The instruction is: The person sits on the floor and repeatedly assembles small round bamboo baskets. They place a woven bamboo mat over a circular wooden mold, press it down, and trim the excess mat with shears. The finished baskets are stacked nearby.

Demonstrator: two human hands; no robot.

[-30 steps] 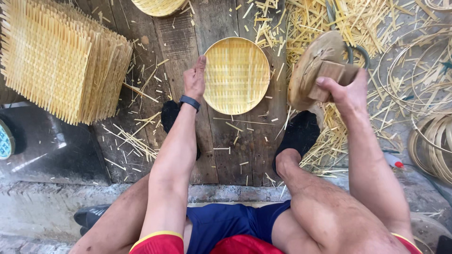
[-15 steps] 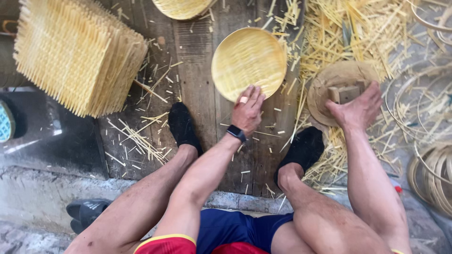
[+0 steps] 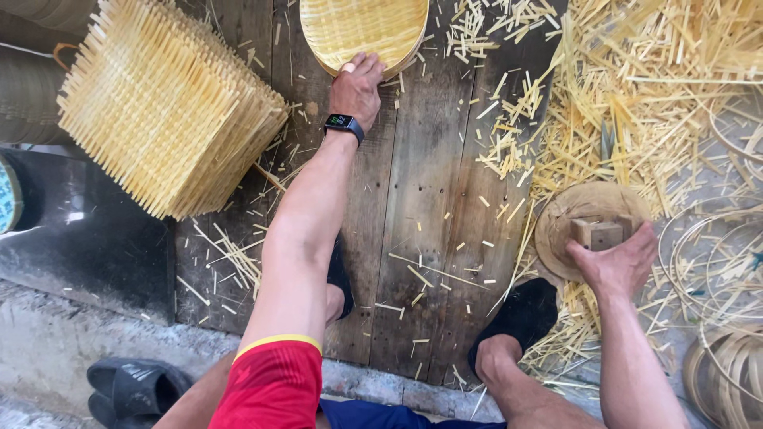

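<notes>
Our left hand (image 3: 358, 87) grips one finished round woven bamboo tray (image 3: 362, 28); right hand (image 3: 616, 266) grasps wooden block (image 3: 602, 233); square mats (image 3: 167, 111) remain stacked.

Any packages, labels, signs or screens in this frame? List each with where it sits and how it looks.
Smartwatch: on the left hand's wrist, by the round woven tray; small dark rectangular screen with tiny light marks, black strap.
No packages, labels or signs show among the square woven stack, the bamboo slivers or the wooden block under the right hand.
</notes>
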